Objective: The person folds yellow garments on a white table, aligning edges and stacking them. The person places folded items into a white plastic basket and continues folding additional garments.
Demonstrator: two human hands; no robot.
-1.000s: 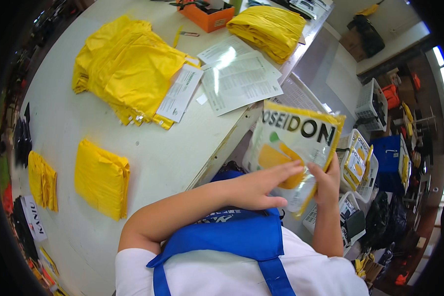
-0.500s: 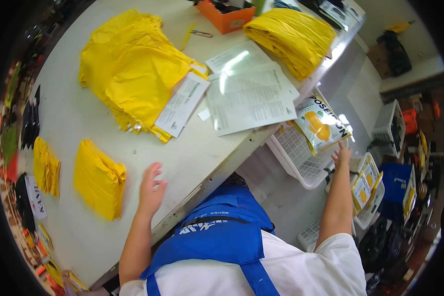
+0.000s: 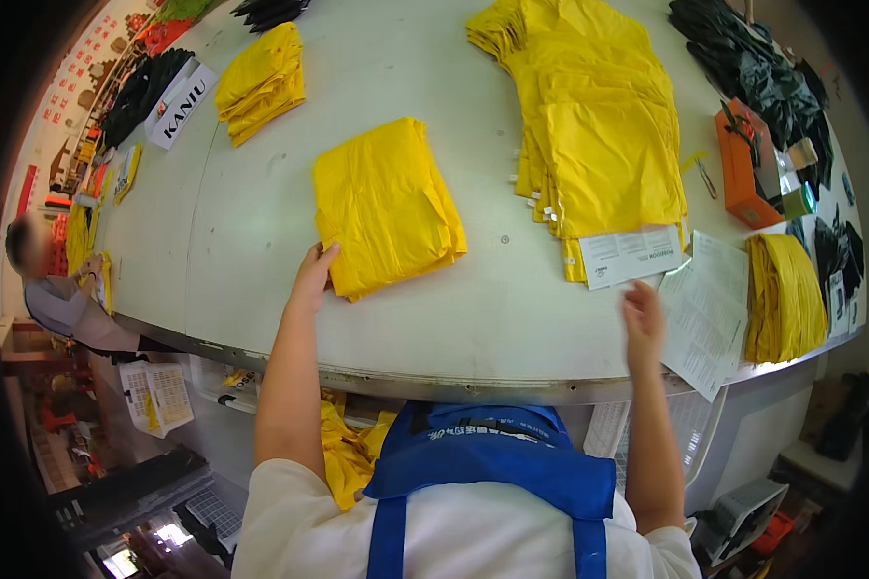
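My left hand (image 3: pixel 312 278) is at the near left corner of a folded yellow plastic garment (image 3: pixel 386 207), its thumb along the edge and the other fingers partly hidden beneath. My right hand (image 3: pixel 643 317) hovers over the near part of the table, slightly blurred, its fingers loosely bent and nothing visible in them. Just beyond it lies a printed white card (image 3: pixel 630 257) on the near end of a layered pile of yellow garments (image 3: pixel 608 135). Printed clear-sleeved sheets (image 3: pixel 707 314) rest right of that hand.
Another folded yellow bundle (image 3: pixel 261 82) lies far left, and a thick yellow stack (image 3: pixel 785 299) at the right. An orange box (image 3: pixel 743 174) and black plastic (image 3: pixel 758 72) stand behind it. A co-worker (image 3: pixel 72 299) is at the table's left end. White baskets (image 3: pixel 608 425) sit below the edge.
My view has swung left to face the table. My right hand has left the printed bag over the basket and come above the table; my left hand has reached the folded yellow garment.
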